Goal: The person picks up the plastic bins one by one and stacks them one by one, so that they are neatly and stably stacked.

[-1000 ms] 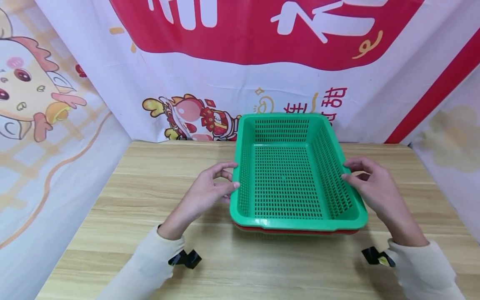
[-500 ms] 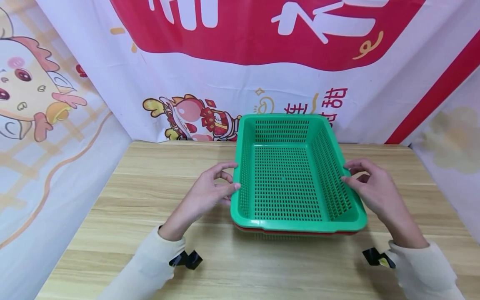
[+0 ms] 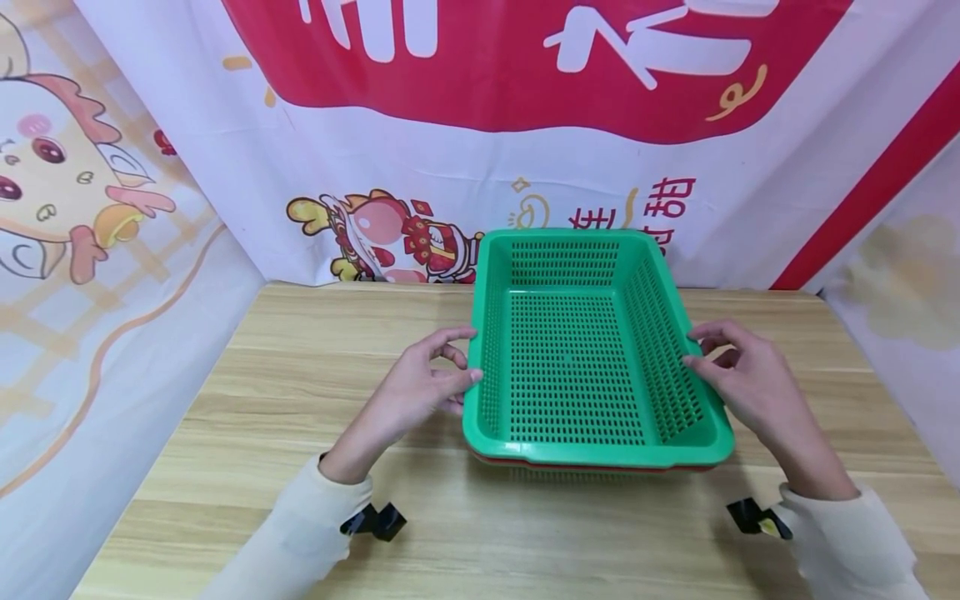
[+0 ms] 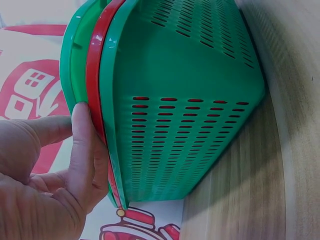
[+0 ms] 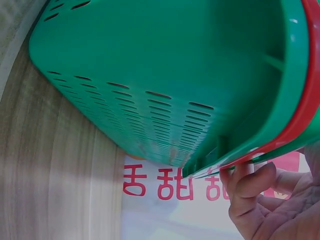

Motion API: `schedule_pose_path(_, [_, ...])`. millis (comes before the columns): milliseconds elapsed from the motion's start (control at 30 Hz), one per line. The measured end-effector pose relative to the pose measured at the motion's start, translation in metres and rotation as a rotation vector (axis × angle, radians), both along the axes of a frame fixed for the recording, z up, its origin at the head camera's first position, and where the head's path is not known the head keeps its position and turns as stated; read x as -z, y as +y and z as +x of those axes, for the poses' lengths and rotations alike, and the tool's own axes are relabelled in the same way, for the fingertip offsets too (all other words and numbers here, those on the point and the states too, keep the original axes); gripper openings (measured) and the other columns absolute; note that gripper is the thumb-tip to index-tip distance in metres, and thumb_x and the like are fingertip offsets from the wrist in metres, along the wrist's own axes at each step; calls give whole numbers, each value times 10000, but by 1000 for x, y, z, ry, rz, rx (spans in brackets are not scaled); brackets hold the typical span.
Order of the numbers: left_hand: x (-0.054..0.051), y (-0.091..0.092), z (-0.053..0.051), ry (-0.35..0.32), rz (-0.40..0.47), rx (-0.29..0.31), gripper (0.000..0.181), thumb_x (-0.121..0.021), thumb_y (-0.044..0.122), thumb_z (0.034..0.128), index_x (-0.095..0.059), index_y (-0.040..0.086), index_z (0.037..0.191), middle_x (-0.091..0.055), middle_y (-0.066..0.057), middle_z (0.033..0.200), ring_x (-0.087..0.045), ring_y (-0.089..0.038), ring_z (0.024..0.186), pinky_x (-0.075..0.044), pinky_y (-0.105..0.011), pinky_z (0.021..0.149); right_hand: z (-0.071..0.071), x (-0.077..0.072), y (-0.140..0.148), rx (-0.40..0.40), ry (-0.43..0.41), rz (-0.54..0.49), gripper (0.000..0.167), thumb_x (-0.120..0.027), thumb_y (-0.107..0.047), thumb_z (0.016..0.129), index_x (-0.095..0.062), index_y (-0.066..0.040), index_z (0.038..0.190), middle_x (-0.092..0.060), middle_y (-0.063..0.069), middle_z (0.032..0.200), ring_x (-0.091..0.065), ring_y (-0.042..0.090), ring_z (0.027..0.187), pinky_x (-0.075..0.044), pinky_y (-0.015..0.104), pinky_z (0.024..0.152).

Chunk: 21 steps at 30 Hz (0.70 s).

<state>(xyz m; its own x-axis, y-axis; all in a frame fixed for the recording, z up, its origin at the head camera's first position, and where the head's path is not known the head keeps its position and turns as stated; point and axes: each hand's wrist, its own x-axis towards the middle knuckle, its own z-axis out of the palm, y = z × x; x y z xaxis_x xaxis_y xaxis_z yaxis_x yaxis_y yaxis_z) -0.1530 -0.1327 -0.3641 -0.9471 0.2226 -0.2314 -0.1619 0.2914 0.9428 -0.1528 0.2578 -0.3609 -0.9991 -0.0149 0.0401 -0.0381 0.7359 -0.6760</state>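
Observation:
A green plastic basket (image 3: 570, 367) with slotted walls and floor sits at the top of a nested stack. Under its rim shows the edge of a red basket (image 4: 96, 55), and below that a second green basket (image 4: 165, 90) stands on the table. My left hand (image 3: 420, 375) pinches the top basket's left rim, thumb above and fingers beneath. On the opposite side, my right hand (image 3: 750, 371) pinches the right rim the same way. In the right wrist view the right fingers (image 5: 245, 190) are under the rims; which rims they touch there I cannot tell.
The wooden table (image 3: 315, 358) extends around the stack on both sides and in front. A printed cloth (image 3: 420, 158) hangs behind the table's back edge, close to the baskets. More cloth (image 3: 97, 333) hangs at the left side.
Hardly anything differs. The top green basket appears a touch lower in the head view, with both hands keeping their grip on its rim.

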Motion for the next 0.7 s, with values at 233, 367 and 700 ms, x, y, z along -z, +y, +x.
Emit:
schedule_pose_path(233, [3,-2,1,-2,6,1,585,-706,91,998,-493,196,1533,-564,-128,1179,-753,-204,753,-674,-379,709,1,2,1,-12,23,19,352,-650,-193,1041,-616,9,1326,-609,228,1194,-583,324,975,-539,188,603])
schedule_pose_path(367, [3,-3,2,4,8,-1,578,-698,85,1003,-491,181,1534,-561,-134,1182,-750,-197,748,-673,-368,705,1,3,0,-14,30,20,349,-648,-180,1039,-616,14,1327,-612,234,1199,-580,325,984,-539,189,604])
schedule_pose_path(700, [8,-8,5,73,-18,3,505,-668,157,1030,-527,170,1514,-575,-142,1185,-720,-210,797,-659,-341,672,2,6,3,5,21,-17,409,-604,-251,1066,-591,10,1381,-596,247,1277,-567,313,1016,-555,196,600])
